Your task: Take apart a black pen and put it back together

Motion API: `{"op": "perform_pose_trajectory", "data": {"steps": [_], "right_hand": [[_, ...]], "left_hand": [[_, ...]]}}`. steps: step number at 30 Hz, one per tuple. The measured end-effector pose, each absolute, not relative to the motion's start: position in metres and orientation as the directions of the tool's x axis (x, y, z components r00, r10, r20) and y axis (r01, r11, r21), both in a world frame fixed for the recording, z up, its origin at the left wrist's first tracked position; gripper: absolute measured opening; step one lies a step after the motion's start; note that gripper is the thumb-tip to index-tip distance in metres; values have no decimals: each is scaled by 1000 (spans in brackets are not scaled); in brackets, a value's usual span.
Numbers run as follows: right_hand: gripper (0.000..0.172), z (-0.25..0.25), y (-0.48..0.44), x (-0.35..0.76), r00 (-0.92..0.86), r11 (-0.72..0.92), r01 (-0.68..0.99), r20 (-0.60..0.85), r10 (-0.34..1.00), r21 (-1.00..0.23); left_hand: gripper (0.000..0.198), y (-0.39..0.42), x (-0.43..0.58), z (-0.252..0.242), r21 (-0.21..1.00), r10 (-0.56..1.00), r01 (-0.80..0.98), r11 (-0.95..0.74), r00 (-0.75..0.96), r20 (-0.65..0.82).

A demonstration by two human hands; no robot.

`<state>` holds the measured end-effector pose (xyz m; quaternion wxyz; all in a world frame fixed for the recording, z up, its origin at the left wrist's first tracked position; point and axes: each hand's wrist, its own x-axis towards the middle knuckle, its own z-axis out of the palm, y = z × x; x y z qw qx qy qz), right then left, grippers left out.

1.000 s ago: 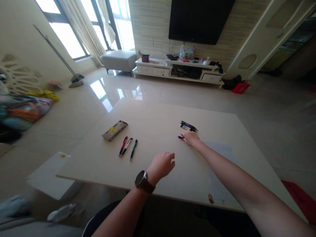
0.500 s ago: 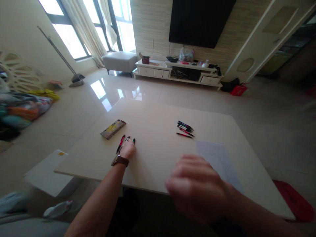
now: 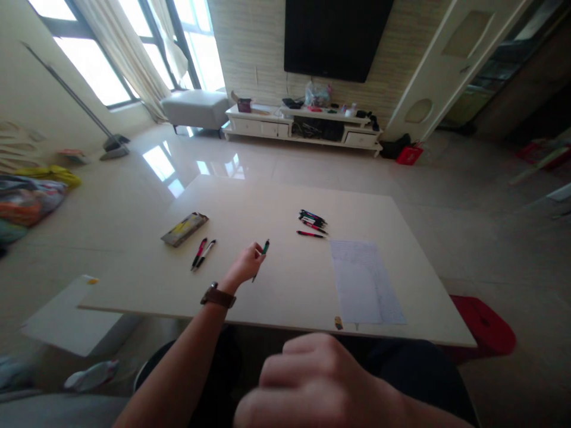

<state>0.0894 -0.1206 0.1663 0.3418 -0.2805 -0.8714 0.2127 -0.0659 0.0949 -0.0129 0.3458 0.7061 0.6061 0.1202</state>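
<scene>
My left hand (image 3: 244, 265), with a brown-strapped watch on its wrist, pinches a green pen (image 3: 266, 245) over the left middle of the white table (image 3: 276, 300). The pen stands at a slant, its lower end close to the tabletop. Left of this hand lie a red pen (image 3: 199, 253) and a white-and-black pen (image 3: 206, 254), side by side. My right hand (image 3: 312, 383) is curled closed near the camera, low in the view; its palm is hidden. Farther off lies a bunch of several dark pens (image 3: 313, 219), with a red-and-black pen (image 3: 311, 234) on its near side.
A long grey-and-yellow box (image 3: 184, 229) lies at the table's left. Toward the right is a sheet of paper (image 3: 368, 282), with a small dark-and-yellow object (image 3: 338, 323) by the front edge. A red stool (image 3: 484, 324) stands beyond the right edge.
My left hand has moved right with the green pen, away from the red and white pens, which stay on the table. My right hand has come lower and nearer; the view has shifted right.
</scene>
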Motion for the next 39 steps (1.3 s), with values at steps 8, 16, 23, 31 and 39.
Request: {"op": "perform_pose_trajectory", "data": {"steps": [8,16,23,31,39], "right_hand": [[24,44,-36,156,60,111,537,169,984,-836],[47,0,-2,165,110,-160,70,-152,982,-985],[51,-6,19,177,27,-328,-333,-356,934,-884],[41,-10,28,193,167,-193,-32,-195,966,-981],[37,-12,23,183,151,-199,-14,-199,968,-980]], "left_hand": [[29,52,-1,5,959,873,-148,241,464,-148],[49,82,33,2,831,854,-395,391,492,-169],[46,97,48,2,795,869,-439,418,448,-209],[45,100,64,-6,785,887,-472,401,414,-205],[47,89,52,-10,798,909,-471,376,354,-219]]}}
